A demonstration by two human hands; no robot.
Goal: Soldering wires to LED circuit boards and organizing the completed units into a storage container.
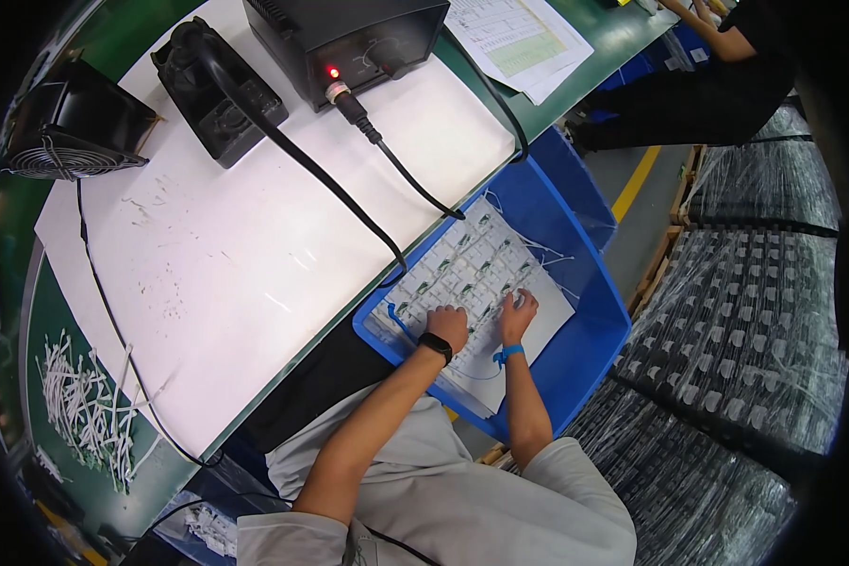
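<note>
Both my hands are over a blue bin [585, 363] to the right of the bench. Inside lie rows of small white pieces with green parts [462, 269], on white sheets [549, 325]. My left hand [448, 325], below a black wristband, is curled closed low over the rows; what it holds, if anything, is hidden. A thin blue item [399, 319] lies to its left. My right hand [518, 316], with a blue strap [507, 354] at the wrist, has its thumb and fingers bent together over the pieces. Whatever is between them is too small to name.
A black box with a red light [349, 47] and a black stand [219, 94] sit on the white-covered bench [283, 274]. Cables run toward the bin. A black fan [75, 123] and white strips [90, 406] are at left. Wrapped pallets [726, 349] and another person [707, 104] are right.
</note>
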